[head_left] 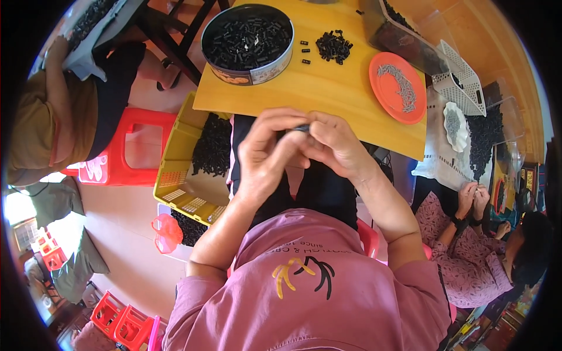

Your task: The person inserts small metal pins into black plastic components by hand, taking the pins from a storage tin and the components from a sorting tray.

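Just over the near edge of the yellow table (234,99), my two hands meet in front of my body. A small dark plastic part (301,127) is pinched between them, mostly hidden by the fingertips. My left hand (264,146) closes on it with thumb and index finger. From the other side, the thumb and fingers of my right hand (338,140) press on the same part. On the table lie a pile of small black parts (334,47), several single black parts (305,51) beside it, and a red plate (379,96) with small grey pins (404,93).
A round tin (272,73) full of black parts stands at the table's far left. Left of my legs is a yellow crate (167,167) with black parts, near a red stool (120,146). One person (468,251) works at the right, another (52,117) at the left.
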Available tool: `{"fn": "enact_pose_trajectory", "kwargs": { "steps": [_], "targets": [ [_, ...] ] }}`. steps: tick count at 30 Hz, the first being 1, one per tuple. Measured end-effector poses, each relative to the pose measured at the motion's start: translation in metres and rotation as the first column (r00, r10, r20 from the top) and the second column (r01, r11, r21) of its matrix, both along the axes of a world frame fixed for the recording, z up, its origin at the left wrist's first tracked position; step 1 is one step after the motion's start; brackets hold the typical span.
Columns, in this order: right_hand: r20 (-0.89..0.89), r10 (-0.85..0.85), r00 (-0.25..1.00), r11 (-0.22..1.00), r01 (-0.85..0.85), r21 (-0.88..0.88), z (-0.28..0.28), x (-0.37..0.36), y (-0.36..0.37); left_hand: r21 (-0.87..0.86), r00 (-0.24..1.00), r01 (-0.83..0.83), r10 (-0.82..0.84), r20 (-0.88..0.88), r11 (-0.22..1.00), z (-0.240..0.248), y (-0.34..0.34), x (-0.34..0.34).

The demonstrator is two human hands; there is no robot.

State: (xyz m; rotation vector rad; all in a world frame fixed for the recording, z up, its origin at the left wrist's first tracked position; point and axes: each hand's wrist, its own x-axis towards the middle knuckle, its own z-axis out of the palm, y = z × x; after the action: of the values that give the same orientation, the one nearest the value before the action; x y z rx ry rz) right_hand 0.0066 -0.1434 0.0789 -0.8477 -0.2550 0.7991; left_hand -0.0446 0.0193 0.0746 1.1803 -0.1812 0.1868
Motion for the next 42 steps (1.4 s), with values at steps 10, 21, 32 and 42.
{"fn": "enact_pose_trajectory", "kwargs": {
  "steps": [10,21,32,42],
  "targets": [
    [0.861,0.05,0.506,0.429,0.768,-0.476,-0.041,0.103,-0.002,0.334,0.738,-0.564,0.642,-0.206,0.755,-0.097,0.117,-0.019],
    [0.912,0.246,0.328,0.321,0.861,-0.395,-0.058,0.117,0.004,0.358,0.945,-0.258,0.311,-0.1,0.897,-0.059,0.048,-0.003],
    [0.444,-0.382,0.81,0.869,0.479,-0.126,-0.011,0.024,-0.013,0.195,0.992,-0.107,0.09,0.091,0.975,-0.007,-0.018,0.038],
    [0.722,-0.378,0.58,0.682,0.701,-0.206,-0.02,0.004,-0.027,0.111,0.996,-0.001,0.011,-0.084,0.994,-0.02,-0.041,0.036]
  ]
}}
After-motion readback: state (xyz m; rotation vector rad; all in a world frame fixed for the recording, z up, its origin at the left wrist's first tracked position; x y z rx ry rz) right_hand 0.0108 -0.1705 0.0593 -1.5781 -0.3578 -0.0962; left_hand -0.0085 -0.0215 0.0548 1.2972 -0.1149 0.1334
